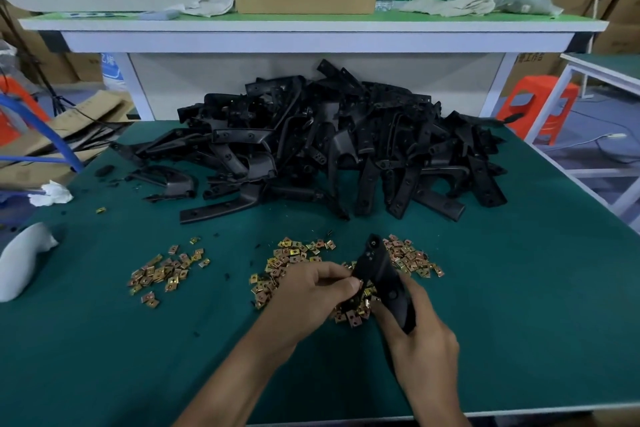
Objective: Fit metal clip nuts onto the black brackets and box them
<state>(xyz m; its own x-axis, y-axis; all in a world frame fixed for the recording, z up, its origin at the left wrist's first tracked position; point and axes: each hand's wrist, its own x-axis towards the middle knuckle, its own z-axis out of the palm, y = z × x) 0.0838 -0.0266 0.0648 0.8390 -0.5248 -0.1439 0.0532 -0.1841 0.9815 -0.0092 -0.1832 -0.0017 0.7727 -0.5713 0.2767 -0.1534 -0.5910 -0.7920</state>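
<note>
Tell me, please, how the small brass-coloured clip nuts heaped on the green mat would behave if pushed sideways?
The small brass-coloured metal clip nuts look flat and square, so they would probably slide, not roll. Loosely heaped, they would likely scatter rather than move together. Each seems light; the stray one far left suggests they flick away easily.

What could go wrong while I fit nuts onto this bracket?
The left hand pinches at the edge of the bracket, directly over the loose clip nuts; a slipped nut would likely be lost among them. The right hand grips only the lower end of the bracket, so it may twist when pressed. The heap of brackets sits close behind and could slide onto the nuts.
</note>
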